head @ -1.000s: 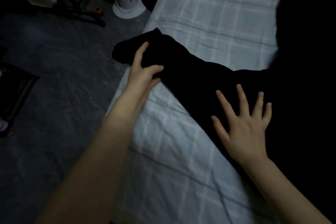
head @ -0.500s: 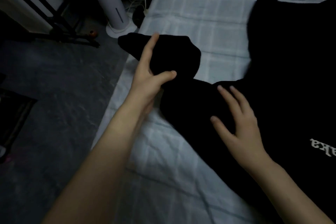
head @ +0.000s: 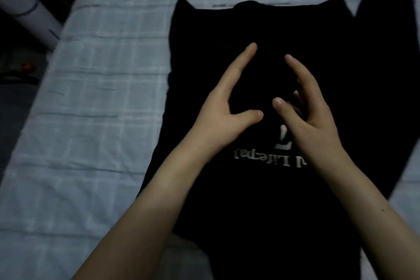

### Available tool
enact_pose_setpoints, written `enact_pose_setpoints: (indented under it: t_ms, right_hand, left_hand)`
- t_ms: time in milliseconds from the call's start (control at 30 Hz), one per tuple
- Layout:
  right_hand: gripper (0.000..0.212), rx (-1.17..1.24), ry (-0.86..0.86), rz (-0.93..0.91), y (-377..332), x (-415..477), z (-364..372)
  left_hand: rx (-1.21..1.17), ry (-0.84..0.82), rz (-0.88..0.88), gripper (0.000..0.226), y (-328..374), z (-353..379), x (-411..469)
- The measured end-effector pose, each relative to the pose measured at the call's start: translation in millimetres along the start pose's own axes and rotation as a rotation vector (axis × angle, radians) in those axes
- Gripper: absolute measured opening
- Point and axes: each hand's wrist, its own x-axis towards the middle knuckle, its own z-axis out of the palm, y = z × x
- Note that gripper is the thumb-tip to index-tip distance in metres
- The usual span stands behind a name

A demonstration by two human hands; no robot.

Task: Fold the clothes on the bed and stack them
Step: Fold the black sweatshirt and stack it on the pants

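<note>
Where the dark floor (head: 13, 102) runs along far to the left of the black shirt (head: 261, 223), a white column (head: 27, 11) leans across the upper corner, and a small orange object (head: 26, 66) lies on the floor below it; what it is cannot be told. Between the floor and the shirt stretches the bed (head: 102, 102), covered in a pale checked sheet that is bare on the shirt's left side and shows again beyond its far edge. The shirt lies spread flat on that sheet, filling the middle and right of the view, its left edge straight and its far left corner rising to a small point.

Over the middle of the shirt the left hand (head: 225, 109) is turned on edge, fingers straight and together, pointing toward the shirt's far edge, thumb spread out to the right. It grasps nothing; whether its edge presses the cloth cannot be told. Just right of its wrist, white lettering (head: 261, 158) crosses the shirt, upside down to the camera, with a larger white figure (head: 284, 141) above it. The right hand (head: 311, 116) is close beside the left, covering part of that print, fingers extended and blurred, thumb out toward the left thumb, likewise released and holding nothing. At the shirt's far right corner a pointed flap (head: 386, 18) of the same black cloth lies against the sheet.
</note>
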Motion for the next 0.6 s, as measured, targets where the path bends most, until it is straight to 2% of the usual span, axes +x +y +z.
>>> enact_pose_setpoints:
  t_ms: [33,100,167,233,300,367,433,467,533,600]
  right_hand:
    - [0.06,-0.075,0.008,0.01,10.4,-2.6,-27.1]
    - [0.061,-0.259,0.005,0.093,33.5,-10.5,-75.6]
    - [0.061,-0.385,0.031,0.217,55.6,-21.5,-112.1]
    - [0.056,-0.417,0.074,0.261,71.4,-30.5,-133.7]
    - [0.05,-0.435,0.096,0.221,78.3,-33.9,-142.2]
    - [0.046,-0.437,0.107,0.137,75.4,-32.1,-139.1]
    - [0.044,-0.411,0.1,0.069,66.7,-23.9,-125.4]
    - [0.043,-0.403,0.091,0.053,61.3,-17.2,-117.0]
    - [0.042,-0.396,0.085,0.044,50.7,-1.2,-104.7]
    - [0.04,-0.359,0.136,0.05,45.1,14.9,-108.7]
  left_hand:
    - [0.028,-0.006,-0.007,0.09,3.0,28.2,7.2]
    - [0.061,-0.02,-0.132,0.088,5.5,78.9,18.2]
    - [0.168,-0.142,-0.278,0.084,2.1,116.7,23.4]
    - [0.381,-0.226,-0.249,0.08,-5.2,133.8,17.8]
    - [0.5,-0.133,-0.073,0.076,-1.9,126.7,6.3]
    - [0.558,0.069,0.044,0.07,-5.9,107.7,-5.0]
    - [0.652,0.21,-0.015,0.065,-15.9,90.4,-11.3]
    - [0.651,0.202,-0.105,0.065,-20.4,89.7,-10.4]
    - [0.572,0.043,-0.227,0.071,-24.1,111.3,-4.8]
    - [0.569,-0.147,-0.133,0.074,-22.6,150.6,1.5]
